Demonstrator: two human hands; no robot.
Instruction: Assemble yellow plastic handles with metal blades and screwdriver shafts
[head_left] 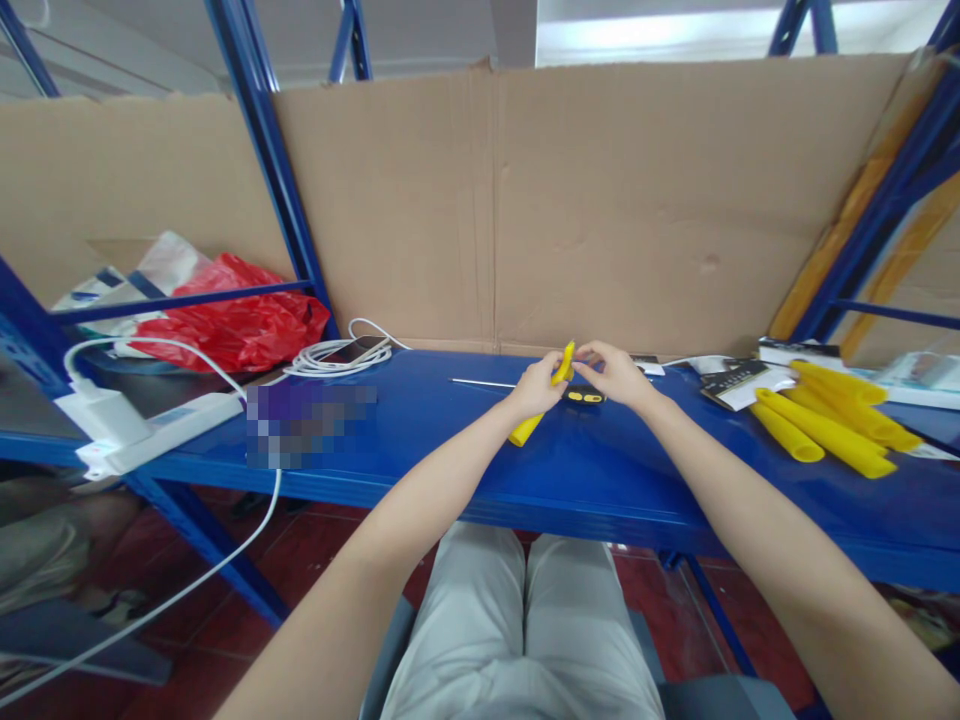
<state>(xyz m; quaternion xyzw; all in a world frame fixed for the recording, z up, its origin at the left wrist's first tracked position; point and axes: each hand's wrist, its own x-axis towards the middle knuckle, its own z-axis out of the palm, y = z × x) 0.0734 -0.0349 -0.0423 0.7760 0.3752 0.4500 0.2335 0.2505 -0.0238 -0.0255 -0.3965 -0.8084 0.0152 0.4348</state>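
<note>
My left hand [538, 385] is closed around a yellow tube [527, 430], whose open lower end points toward me and whose upper end sticks out past the thumb. Close beside that upper end, the thumb and fingers of my right hand [611, 372] are drawn together. Whether they pinch the tube or some small thing is too small to tell. Under and behind my hands a screwdriver lies on the blue bench, its thin metal shaft [480, 383] pointing left and its black and yellow handle [585, 397] to the right.
Several yellow tubes [832, 420] lie at the right with black and white cards [746, 385]. A white power strip [169, 430], coiled white cable [330, 356], phone [360, 350] and red plastic bag [240, 312] are at the left. Cardboard [600, 210] stands behind the bench [442, 450].
</note>
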